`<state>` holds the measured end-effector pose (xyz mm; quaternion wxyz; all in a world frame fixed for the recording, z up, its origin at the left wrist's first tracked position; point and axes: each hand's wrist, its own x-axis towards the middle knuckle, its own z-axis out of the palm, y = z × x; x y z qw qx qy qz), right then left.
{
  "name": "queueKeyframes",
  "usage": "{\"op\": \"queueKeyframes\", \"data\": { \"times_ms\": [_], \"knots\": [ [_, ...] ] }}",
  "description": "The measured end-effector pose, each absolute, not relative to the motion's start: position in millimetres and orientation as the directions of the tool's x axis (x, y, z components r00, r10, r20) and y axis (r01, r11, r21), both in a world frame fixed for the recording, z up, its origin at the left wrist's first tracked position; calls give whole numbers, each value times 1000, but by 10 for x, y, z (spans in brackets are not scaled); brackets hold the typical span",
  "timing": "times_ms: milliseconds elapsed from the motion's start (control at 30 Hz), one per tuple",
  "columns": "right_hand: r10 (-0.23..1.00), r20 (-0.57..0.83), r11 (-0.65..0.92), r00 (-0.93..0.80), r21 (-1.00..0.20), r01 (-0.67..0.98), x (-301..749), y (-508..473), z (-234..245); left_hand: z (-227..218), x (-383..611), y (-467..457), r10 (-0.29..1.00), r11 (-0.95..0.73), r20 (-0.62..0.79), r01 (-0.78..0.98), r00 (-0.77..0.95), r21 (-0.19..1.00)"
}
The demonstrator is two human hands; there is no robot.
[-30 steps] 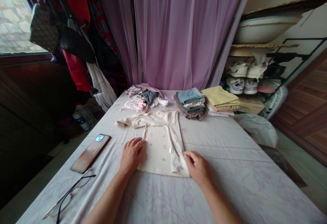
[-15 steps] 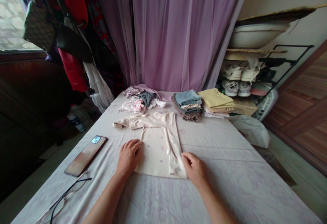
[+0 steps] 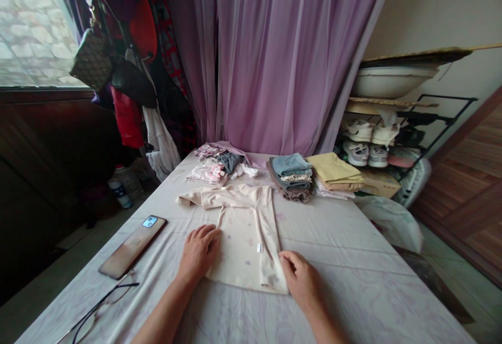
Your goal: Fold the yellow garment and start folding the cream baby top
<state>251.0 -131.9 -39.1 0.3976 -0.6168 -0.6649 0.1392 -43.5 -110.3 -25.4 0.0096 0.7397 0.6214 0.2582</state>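
Note:
A small cream long-sleeved garment (image 3: 243,229) lies flat on the table, its right side folded in over the body and its left sleeve stretched out to the left. My left hand (image 3: 199,252) rests flat on the garment's lower left edge, fingers stretched out. My right hand (image 3: 301,280) lies at the lower right corner, fingers curled onto the folded edge; whether it grips the cloth I cannot tell.
A phone (image 3: 132,246) and a pair of glasses (image 3: 94,312) lie to the left on the pale cloth-covered table (image 3: 353,291). Folded clothes (image 3: 292,176), a yellow stack (image 3: 337,172) and small pink items (image 3: 214,163) sit at the far end. A shoe rack (image 3: 376,140) stands right.
Only the view has shifted slightly. Both hands stay at the garment's lower corners.

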Motion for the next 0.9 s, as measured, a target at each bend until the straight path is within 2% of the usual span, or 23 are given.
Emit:
{"op": "queueKeyframes", "data": {
  "times_ms": [400,700,800,900],
  "knots": [
    [955,297,188,13,-636,749,2592,-1293,-369,-182,-388,-1116,940,-204,326,925,95,319],
    [952,299,157,67,-663,732,2543,-1350,-271,-155,-364,-1130,941,-201,326,930,95,309],
    [939,335,182,72,-668,722,2543,-1347,-239,-152,-365,-1129,943,-198,321,930,94,310],
    [894,440,252,89,-657,711,2558,-1352,-98,-159,-368,-1123,944,-198,317,928,94,315]
  ]
}}
